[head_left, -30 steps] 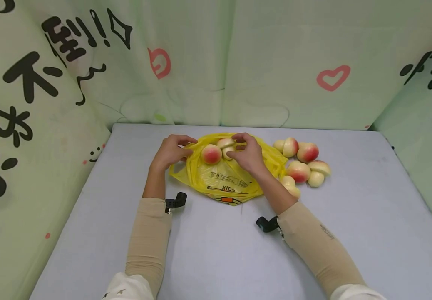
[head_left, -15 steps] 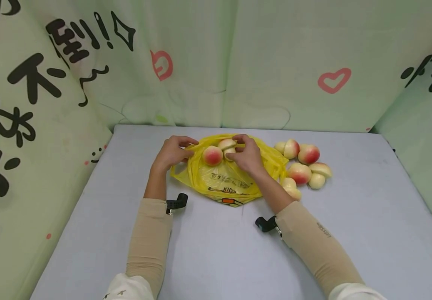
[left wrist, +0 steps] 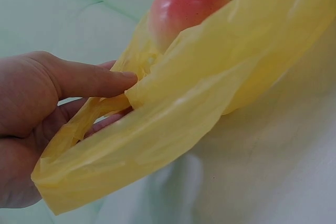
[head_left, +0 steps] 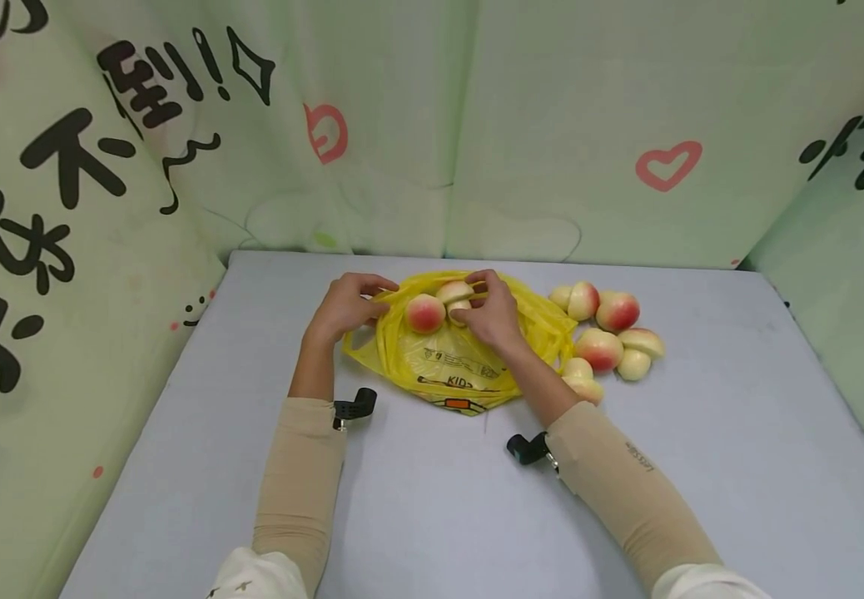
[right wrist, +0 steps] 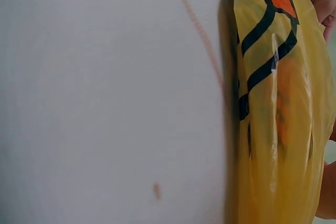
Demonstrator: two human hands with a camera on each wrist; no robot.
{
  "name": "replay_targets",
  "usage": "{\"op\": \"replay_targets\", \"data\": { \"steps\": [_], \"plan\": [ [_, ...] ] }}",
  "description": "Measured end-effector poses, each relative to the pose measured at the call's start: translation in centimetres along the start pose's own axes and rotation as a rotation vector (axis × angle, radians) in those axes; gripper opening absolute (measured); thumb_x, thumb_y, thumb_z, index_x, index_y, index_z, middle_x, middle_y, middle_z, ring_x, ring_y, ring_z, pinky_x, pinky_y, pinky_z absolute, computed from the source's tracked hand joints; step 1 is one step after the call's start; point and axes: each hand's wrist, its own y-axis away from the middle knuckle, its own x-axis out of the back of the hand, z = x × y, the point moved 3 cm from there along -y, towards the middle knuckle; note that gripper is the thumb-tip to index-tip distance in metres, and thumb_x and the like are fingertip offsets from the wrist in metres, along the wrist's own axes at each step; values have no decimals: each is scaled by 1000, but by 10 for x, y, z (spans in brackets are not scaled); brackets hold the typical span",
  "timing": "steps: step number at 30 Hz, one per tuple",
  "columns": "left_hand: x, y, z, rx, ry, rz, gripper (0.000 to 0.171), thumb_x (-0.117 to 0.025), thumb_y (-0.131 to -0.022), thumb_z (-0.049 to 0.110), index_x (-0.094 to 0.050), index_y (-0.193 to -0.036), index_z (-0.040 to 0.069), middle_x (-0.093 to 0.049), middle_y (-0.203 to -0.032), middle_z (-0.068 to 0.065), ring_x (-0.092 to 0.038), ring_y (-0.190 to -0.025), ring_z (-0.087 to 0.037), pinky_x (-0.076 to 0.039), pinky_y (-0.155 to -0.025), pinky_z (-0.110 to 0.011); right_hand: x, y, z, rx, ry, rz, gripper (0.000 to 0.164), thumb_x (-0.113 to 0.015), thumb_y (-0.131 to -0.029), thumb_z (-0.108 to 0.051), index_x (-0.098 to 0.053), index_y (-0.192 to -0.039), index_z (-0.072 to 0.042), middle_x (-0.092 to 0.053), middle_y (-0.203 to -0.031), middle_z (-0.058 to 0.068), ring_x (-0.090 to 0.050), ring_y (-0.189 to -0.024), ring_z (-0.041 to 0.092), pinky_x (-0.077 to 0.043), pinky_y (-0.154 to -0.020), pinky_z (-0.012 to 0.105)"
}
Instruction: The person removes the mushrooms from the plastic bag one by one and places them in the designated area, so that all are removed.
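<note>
A yellow plastic bag lies on the table with its mouth spread. My left hand holds the bag's left edge; in the left wrist view, the thumb of that hand is on the bag's outer side and the fingers are behind the film. Inside the mouth is a mushroom with a red-tinged cap. Beside it, my right hand grips a pale mushroom between thumb and fingers. The right wrist view shows mostly the bag's printed side, and only bits of a hand.
Several more mushrooms with cream stems and pink-red caps lie right of the bag, the nearest close to its edge. They rest on a pale table. A green printed curtain encloses the back and sides.
My right forearm has shifted slightly left. Both hands keep their places at the bag and the pale mushroom, while the head view has tilted a little.
</note>
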Motion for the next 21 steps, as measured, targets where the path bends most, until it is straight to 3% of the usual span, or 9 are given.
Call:
{"op": "replay_targets", "data": {
  "steps": [21],
  "plan": [
    [-1,-2,-2,-5,2,-1,32,-69,-96,4,-74,-127,11,-69,-128,-14,-70,-107,-30,-66,-82,-36,3,1,1,-17,0,28,56,-82,-86,-6,-54,-135,-10,-57,-137,17,-61,-118,35,-58,-98,46]
  ]
}}
